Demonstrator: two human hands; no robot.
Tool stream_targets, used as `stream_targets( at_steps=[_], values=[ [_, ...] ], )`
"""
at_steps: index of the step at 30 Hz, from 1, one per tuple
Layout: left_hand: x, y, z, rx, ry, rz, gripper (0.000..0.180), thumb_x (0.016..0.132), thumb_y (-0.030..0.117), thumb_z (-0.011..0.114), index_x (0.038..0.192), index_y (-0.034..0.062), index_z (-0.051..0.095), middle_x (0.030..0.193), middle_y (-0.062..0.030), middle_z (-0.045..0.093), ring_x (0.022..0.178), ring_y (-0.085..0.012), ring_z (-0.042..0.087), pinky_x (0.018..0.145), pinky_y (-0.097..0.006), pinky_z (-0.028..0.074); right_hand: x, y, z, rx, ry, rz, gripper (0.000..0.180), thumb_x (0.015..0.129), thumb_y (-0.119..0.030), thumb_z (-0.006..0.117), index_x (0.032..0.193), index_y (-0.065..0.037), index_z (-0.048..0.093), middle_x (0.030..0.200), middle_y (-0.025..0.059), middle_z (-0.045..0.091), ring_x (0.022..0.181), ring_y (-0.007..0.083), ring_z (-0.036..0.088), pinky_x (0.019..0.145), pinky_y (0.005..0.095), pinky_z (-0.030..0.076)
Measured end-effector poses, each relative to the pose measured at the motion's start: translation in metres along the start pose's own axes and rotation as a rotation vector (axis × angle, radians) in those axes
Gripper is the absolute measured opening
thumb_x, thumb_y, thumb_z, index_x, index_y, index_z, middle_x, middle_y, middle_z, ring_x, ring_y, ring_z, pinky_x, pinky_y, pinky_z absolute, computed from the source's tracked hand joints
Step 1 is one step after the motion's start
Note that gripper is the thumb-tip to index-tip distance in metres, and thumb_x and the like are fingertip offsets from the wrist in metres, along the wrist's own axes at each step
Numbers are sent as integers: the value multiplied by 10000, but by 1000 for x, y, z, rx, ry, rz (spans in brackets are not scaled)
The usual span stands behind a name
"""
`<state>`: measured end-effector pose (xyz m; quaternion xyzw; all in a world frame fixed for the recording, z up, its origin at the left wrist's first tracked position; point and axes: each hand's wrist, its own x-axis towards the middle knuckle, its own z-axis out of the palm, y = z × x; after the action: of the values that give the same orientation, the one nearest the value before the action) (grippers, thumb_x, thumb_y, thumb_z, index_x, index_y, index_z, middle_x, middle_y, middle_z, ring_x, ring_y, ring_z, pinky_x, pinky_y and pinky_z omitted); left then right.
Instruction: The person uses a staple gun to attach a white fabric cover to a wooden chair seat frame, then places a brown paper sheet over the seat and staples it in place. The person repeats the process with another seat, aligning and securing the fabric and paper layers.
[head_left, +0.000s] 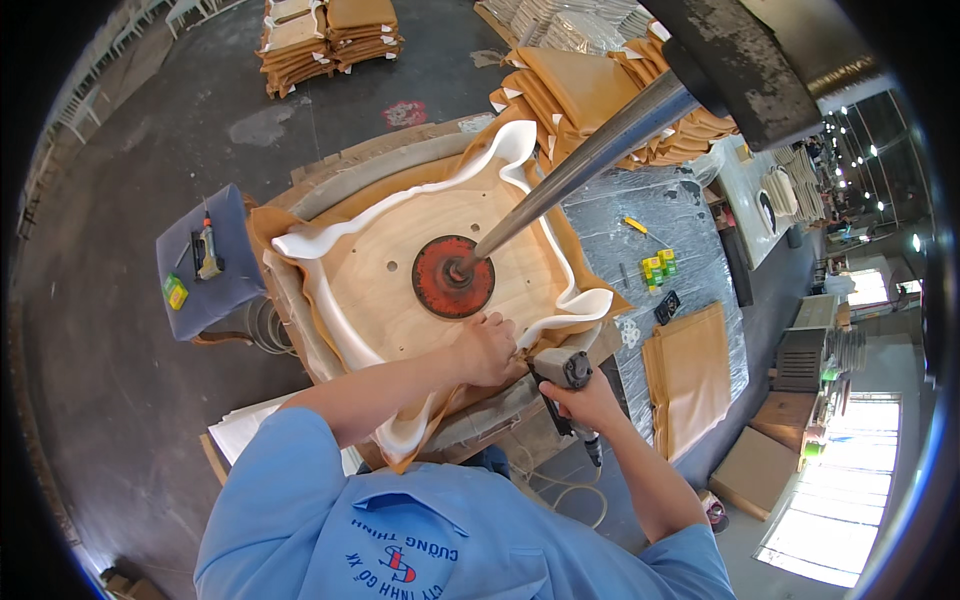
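A plywood seat board [400,275] lies face down on white foam [515,150] and tan covering material [262,225]. A red round press pad [453,277] on a steel rod [590,160] bears on the board's middle. My left hand [487,348] presses the folded covering onto the board's near edge. My right hand [590,400] grips a grey pneumatic staple gun [563,372], its nose touching the edge beside my left hand's fingers.
A grey stool [205,290] at the left carries a small tool and a yellow-green box. Stacks of tan seat cushions [590,85] stand behind. The foil-covered bench [655,235] at the right holds a tan cover piece [690,375] and small yellow boxes [658,267].
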<state>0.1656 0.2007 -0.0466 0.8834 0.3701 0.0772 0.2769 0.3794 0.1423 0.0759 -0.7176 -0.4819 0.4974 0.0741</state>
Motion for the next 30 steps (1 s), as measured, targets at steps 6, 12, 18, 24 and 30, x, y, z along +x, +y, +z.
stream_targets(
  at_steps=[6, 12, 18, 24, 30],
  values=[
    [-11, -4, 17, -139, 246, 26, 153, 917, 273, 716, 880, 130, 757, 1022, -46, 600, 1090, -266, 556, 934, -474, 408, -4, -10, 9, -45, -70, -16, 373, 886, -306, 870, 1041, 2, 728, 719, 49, 704, 554, 130, 654, 541, 326, 525],
    [-2, -9, 19, -142, 279, 87, 83, 864, 210, 762, 863, 129, 745, 1006, -39, 589, 1069, -256, 549, 920, -443, 404, 11, -14, 19, -156, -53, 53, 366, 892, -304, 863, 1049, 0, 734, 723, 50, 701, 547, 134, 658, 534, 338, 523],
    [1, -17, 12, -207, 280, 179, 75, 863, 213, 763, 845, 146, 737, 1012, -31, 585, 1068, -256, 549, 917, -445, 408, -4, -27, 14, -64, -71, 29, 386, 887, -308, 867, 1053, 14, 735, 721, 57, 696, 548, 133, 654, 535, 333, 529],
    [12, -20, 5, -177, 206, 208, 68, 879, 218, 756, 876, 151, 751, 1035, -38, 577, 1076, -260, 546, 928, -443, 403, 6, -17, 21, -77, -85, 57, 417, 881, -312, 873, 1088, 19, 725, 755, 59, 712, 566, 126, 661, 540, 319, 535],
    [-5, -25, 2, -54, 193, 183, 157, 906, 281, 740, 879, 126, 750, 1033, -50, 571, 1089, -263, 536, 932, -442, 403, -8, -5, 17, -36, -34, 32, 425, 880, -323, 875, 1086, 16, 725, 775, 65, 726, 586, 133, 683, 557, 318, 546]
  ],
)
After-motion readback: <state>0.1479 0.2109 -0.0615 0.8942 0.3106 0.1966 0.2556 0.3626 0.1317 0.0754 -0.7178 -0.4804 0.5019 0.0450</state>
